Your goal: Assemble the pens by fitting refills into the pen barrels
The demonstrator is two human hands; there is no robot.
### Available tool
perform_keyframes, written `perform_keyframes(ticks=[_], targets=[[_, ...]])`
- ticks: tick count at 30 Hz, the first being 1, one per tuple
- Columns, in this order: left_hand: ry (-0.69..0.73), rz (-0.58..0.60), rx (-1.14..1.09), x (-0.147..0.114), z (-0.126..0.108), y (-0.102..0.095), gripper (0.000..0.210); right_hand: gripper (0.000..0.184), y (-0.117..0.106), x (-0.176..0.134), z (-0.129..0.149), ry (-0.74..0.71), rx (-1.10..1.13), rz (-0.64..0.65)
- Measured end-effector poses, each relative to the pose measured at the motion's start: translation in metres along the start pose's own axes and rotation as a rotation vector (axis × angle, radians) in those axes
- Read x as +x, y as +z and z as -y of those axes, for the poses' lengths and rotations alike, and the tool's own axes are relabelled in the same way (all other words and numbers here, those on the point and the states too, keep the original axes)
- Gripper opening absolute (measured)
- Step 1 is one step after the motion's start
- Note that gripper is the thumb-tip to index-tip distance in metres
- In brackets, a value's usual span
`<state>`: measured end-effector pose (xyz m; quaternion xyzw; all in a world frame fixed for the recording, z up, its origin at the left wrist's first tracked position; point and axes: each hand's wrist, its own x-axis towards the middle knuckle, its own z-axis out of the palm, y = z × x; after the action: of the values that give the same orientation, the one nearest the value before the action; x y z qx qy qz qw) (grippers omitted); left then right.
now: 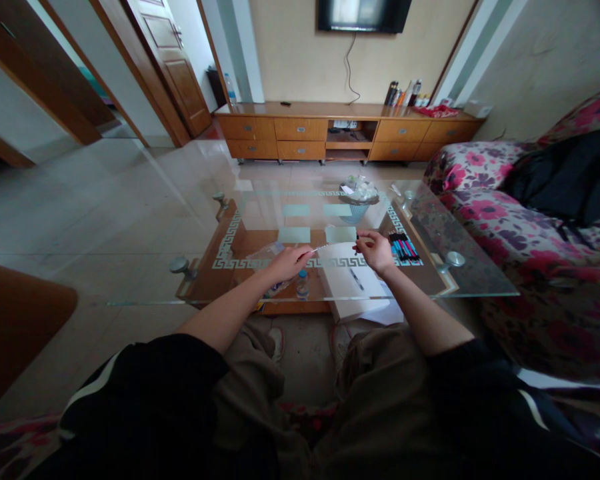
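Observation:
My left hand (291, 262) is closed above the glass table (260, 280), pinching a slim pen (321, 247) that points right. Facing it, my right hand (376, 252) has its thumb and fingers pinched on a small dark piece (357, 244), perhaps a pen cap; its kind is too small to tell. A gap separates the two. Just right of my right hand lies a row of several pens (404, 247) with black, blue and pink parts. Below my hands, a dark pen (357, 279) shows against a white box (341, 283).
A small water bottle (303, 287) shows near the table's front edge. A filled wastebasket (359, 208) appears beyond the glass. Flowered sofa seats (500, 220) flank the right, with a black bag (570, 177). A wooden TV cabinet (300, 128) runs along the far wall.

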<state>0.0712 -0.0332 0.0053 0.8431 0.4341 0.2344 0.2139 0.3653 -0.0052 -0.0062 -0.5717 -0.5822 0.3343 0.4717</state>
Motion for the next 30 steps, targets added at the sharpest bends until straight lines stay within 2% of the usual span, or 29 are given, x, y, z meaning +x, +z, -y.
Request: perform_keyframes(ticks=[5, 10, 17, 23, 26, 30], targets=[[0.011, 0.001, -0.003, 0.000, -0.002, -0.001, 0.036, 0.027, -0.001, -0.001, -0.002, -0.089, -0.049, 0.060], [-0.004, 0.005, -0.004, -0.001, -0.003, -0.002, 0.038, 0.026, -0.001, 0.000, 0.001, -0.148, -0.099, 0.048], [-0.010, 0.011, -0.002, -0.001, -0.003, -0.001, 0.036, 0.036, -0.003, -0.003, 0.003, -0.259, -0.280, 0.130], [0.015, 0.005, 0.015, -0.001, -0.002, -0.001, 0.036, 0.050, -0.012, -0.006, 0.013, -0.470, -0.717, 0.336], [0.012, 0.004, 0.018, -0.001, -0.001, -0.001, 0.035, 0.065, -0.013, -0.009, 0.017, -0.431, -0.940, 0.375], [-0.002, 0.010, 0.016, -0.001, -0.002, -0.001, 0.037, 0.073, -0.009, -0.012, 0.016, -0.354, -1.046, 0.419]])
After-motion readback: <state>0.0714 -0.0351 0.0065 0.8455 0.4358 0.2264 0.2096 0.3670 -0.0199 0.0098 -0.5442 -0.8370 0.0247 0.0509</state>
